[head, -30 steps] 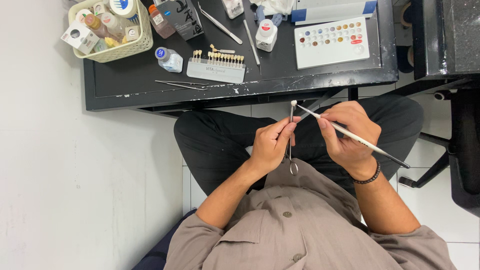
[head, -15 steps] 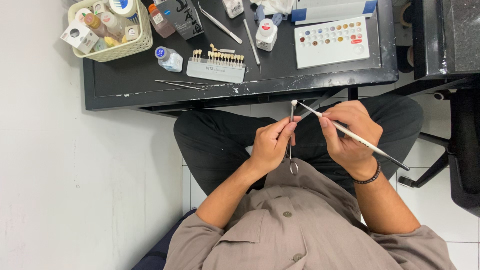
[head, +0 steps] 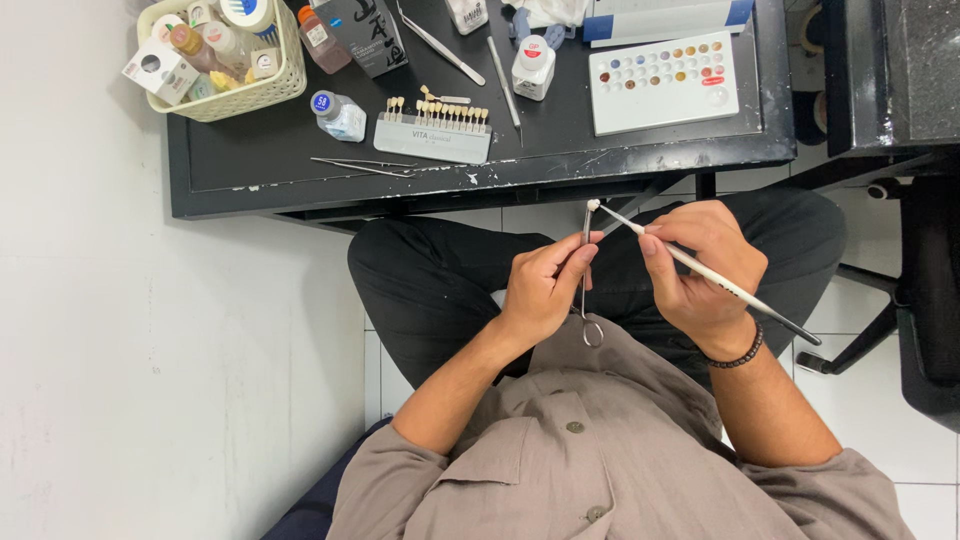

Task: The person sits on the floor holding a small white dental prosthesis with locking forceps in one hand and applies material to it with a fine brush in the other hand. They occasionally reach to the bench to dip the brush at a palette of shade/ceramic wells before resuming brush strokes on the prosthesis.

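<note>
My left hand (head: 545, 285) holds a thin metal clamp tool (head: 586, 290) upright, with a small white tooth piece (head: 593, 204) at its upper tip. My right hand (head: 700, 270) grips a long slim brush (head: 740, 294) like a pen; the brush tip touches the white piece. Both hands hover over my lap, just in front of the black desk (head: 250, 165).
On the desk lie a tooth shade guide (head: 434, 130), a white palette with coloured dabs (head: 665, 80), tweezers (head: 365, 166), small bottles (head: 338, 115) and a pale basket of jars (head: 225, 55). A dark chair (head: 925, 290) stands at the right.
</note>
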Action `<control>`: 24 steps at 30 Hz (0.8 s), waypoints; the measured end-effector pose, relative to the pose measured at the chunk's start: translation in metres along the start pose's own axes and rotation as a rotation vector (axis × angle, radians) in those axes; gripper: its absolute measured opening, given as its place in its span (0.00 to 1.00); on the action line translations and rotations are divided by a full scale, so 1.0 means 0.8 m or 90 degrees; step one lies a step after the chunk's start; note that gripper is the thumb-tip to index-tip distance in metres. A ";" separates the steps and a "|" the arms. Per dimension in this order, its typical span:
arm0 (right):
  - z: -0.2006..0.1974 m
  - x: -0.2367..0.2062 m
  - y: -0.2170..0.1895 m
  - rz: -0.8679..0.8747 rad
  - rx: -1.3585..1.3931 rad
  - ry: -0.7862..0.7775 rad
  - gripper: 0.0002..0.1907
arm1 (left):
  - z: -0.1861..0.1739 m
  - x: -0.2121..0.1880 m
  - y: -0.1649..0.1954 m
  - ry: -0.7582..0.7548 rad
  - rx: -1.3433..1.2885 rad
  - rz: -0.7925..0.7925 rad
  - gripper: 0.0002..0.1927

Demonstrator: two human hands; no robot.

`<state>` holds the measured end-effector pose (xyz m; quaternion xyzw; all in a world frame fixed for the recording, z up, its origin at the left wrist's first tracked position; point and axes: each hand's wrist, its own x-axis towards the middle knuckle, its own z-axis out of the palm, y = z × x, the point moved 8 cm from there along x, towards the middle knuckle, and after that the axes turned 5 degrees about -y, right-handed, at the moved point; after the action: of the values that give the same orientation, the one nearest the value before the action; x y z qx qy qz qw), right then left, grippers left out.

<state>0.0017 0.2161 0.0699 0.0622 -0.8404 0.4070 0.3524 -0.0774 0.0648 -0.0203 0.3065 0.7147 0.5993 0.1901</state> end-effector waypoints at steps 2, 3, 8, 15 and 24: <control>0.000 0.000 -0.001 -0.005 -0.004 -0.002 0.07 | 0.001 0.001 0.000 -0.005 0.002 0.000 0.14; 0.000 0.001 -0.001 -0.002 -0.003 -0.003 0.07 | 0.001 0.001 0.001 -0.007 0.003 0.000 0.14; -0.001 0.001 -0.002 0.006 -0.011 -0.006 0.07 | -0.001 0.000 0.002 -0.004 0.001 0.006 0.14; -0.003 0.003 0.000 0.007 -0.012 -0.005 0.06 | 0.003 0.002 -0.002 -0.016 -0.001 0.001 0.14; -0.004 0.000 0.001 0.007 -0.009 -0.010 0.06 | 0.000 0.002 0.005 -0.002 0.007 0.008 0.14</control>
<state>0.0030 0.2191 0.0712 0.0582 -0.8463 0.4027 0.3439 -0.0775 0.0662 -0.0160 0.3132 0.7155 0.5963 0.1856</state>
